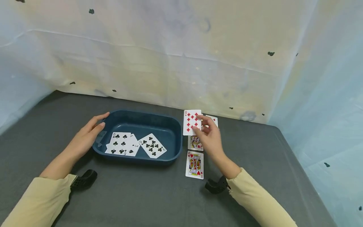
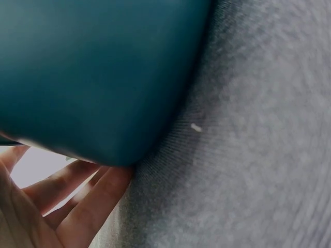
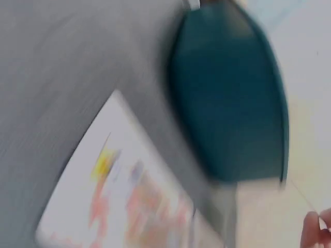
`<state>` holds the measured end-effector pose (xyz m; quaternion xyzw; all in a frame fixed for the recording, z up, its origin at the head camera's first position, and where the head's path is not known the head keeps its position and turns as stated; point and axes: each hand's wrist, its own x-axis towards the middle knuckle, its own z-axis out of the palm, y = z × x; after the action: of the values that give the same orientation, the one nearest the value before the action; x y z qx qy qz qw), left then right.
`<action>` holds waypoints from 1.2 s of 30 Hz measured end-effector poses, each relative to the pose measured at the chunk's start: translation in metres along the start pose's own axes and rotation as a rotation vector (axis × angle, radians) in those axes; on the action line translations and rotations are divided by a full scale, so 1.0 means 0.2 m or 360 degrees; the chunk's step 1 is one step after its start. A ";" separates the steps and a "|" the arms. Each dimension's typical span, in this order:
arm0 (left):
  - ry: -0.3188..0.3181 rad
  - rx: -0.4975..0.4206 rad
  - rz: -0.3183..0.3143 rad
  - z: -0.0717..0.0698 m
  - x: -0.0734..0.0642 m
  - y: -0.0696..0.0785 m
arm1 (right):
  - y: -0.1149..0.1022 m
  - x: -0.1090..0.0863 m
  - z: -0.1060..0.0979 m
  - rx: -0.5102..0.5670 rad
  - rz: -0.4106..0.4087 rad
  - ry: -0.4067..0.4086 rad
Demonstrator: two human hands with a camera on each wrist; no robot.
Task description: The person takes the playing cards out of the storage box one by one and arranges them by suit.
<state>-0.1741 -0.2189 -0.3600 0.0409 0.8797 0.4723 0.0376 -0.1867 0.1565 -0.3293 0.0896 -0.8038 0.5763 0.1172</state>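
My right hand (image 1: 210,138) pinches a diamonds playing card (image 1: 190,121) between thumb and fingers, just beyond the right end of a dark blue plastic bin (image 1: 139,161). At the bin's left end, my left hand (image 1: 85,135) rests with its fingers extended. In the left wrist view its fingers (image 2: 90,214) touch the bin's outer wall. Lying face up in the bin are a six of clubs (image 1: 120,142), a partly covered card (image 1: 133,147) and a nine of clubs (image 1: 153,146). Below the raised card lie a red face card (image 1: 195,143) and a king of hearts (image 1: 194,165).
Another red-suited card (image 1: 214,119) lies behind my right hand, partly hidden by it. The dark grey table (image 1: 136,195) meets a pale cloth backdrop (image 1: 158,63) at the back. In the right wrist view the nearest card (image 3: 129,191) is blurred.
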 end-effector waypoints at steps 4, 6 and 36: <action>0.0007 -0.0006 0.0004 0.01 0.00 0.00 | 0.12 -0.02 -0.18 -0.0198 0.0187 0.0091; 0.0015 -0.0001 0.0003 0.00 0.00 0.00 | 0.16 -0.02 -0.25 -0.0306 0.0295 0.0084; -0.0003 -0.0010 -0.0024 -0.01 0.00 0.00 | 0.29 -0.04 -0.37 -0.1192 0.0121 -0.0296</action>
<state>-0.1739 -0.2204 -0.3601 0.0345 0.8785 0.4747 0.0421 -0.1883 0.2447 -0.3608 0.0626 -0.9685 0.2364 0.0469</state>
